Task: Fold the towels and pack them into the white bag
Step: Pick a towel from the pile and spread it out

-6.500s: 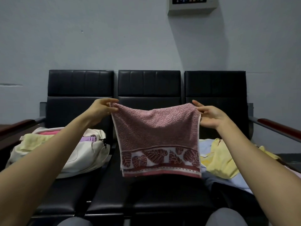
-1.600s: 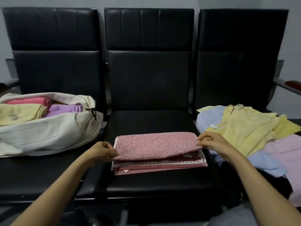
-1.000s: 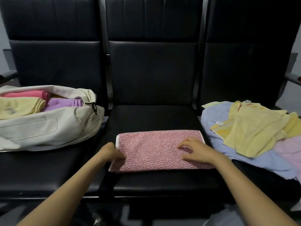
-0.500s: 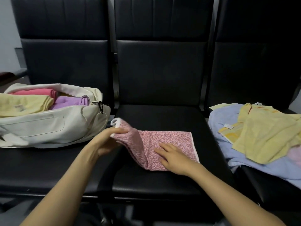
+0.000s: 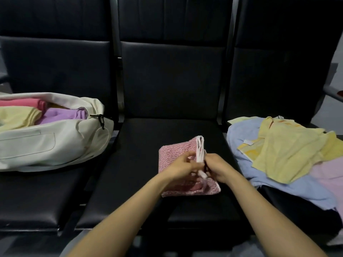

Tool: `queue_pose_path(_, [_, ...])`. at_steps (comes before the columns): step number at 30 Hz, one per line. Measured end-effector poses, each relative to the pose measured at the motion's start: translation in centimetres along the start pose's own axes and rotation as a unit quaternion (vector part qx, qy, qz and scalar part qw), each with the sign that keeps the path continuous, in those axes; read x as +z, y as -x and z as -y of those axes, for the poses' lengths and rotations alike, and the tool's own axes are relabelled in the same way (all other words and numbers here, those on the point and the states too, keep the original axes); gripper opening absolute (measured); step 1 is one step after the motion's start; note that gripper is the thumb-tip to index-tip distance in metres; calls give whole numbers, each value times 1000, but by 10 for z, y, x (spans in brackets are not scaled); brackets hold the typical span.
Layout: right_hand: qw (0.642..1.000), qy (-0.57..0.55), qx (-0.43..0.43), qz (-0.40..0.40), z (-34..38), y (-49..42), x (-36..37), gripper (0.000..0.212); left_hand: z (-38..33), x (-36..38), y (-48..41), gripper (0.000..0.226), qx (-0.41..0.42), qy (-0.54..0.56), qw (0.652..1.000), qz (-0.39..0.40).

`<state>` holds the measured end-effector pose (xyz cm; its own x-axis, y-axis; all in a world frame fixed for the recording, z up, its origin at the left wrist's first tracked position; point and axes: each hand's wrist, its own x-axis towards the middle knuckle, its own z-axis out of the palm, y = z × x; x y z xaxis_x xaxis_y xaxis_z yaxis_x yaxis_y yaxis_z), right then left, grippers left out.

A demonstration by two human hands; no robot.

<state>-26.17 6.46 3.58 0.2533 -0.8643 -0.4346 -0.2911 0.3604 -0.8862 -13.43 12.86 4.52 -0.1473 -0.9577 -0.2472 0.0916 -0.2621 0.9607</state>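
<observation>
The soft white bag [image 5: 46, 143] lies on the left black padded seat [image 5: 37, 197] with its top open. Inside it are a folded rose-pink towel [image 5: 22, 102], a folded pale yellow towel [image 5: 18, 117] and a folded purple towel [image 5: 63, 115], side by side.

On the right seat there is a loose pile: a light blue towel [image 5: 241, 138] at the bottom, crumpled yellow towels [image 5: 289, 154] on top, and a pale pink towel [image 5: 326, 173] at the far right.

The pink speckled towel [image 5: 170, 154] lies folded on the middle black seat [image 5: 148, 138], near its front. Its white edges [image 5: 200, 151] stand up on the right side. Bare seat shows between this towel and the bag. The blue towel is near on the other side but does not touch it.

The left hand [image 5: 181, 167] and the right hand [image 5: 218, 167] meet at the white edges. Both hands have curled fingers and pinch the edges between them.
</observation>
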Motion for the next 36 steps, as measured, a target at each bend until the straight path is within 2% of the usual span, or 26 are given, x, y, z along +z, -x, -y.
queue_pose_path(2, [998,-41,39,-34,2,-3,-7,45,-2,-1,-4,44,-31,71,997,-30])
queue_pose_path(4, [998,39,20,-46,2,-3,-10,51,-3,-9,-6,36,-39,51,995,-78])
queue_pose_path(6, [970,233,-25,-58,1,1,-11,42,0,-22,-7,31,-28,-33,991,-130])
queue_pose_path(8, [931,357,-40,-65,0,4,-10,46,3,-39,-6,31,-13,-149,969,-195])
queue_pose_path(11, [913,402,-32,-68,1,9,-7,54,6,-61,-3,45,-42,-329,904,-271])
queue_pose_path(12, [906,417,-23,-74,0,7,-7,59,7,-66,-1,53,-75,-348,894,-271])
queue_pose_path(14, [892,444,5,-88,-2,4,-7,72,10,-73,2,60,-142,-313,908,-241])
queue_pose_path(16, [908,408,42,-83,-3,0,-11,75,13,-76,5,50,-164,-257,931,-203])
queue_pose_path(19, [965,252,49,-56,-5,-6,-17,51,14,-78,8,37,-165,-192,952,-171])
queue_pose_path(21, [975,212,46,-42,-5,-7,-19,43,12,-77,10,30,-161,-162,960,-159])
queue_pose_path(25, [981,187,49,-5,-3,-8,-18,43,8,-71,13,18,-136,-92,974,-156])
queue_pose_path(28, [996,89,2,13,1,-7,-22,53,1,-73,15,22,-79,-79,976,-186])
queue_pose_path(31, [994,-43,-93,30,9,3,-29,74,-8,-78,20,47,2,36,982,-183])
queue_pose_path(32, [989,-67,-126,39,12,6,-30,72,-11,-78,22,47,26,58,984,-164])
queue_pose_path(33, [984,-72,-153,54,15,11,-30,61,-14,-77,24,42,45,60,987,-143])
queue_pose_path(35, [977,-49,-182,97,18,17,-29,39,-16,-76,28,35,71,27,992,-103])
queue_pose_path(36, [975,-38,-185,114,19,20,-29,35,-17,-77,30,34,79,-2,993,-85])
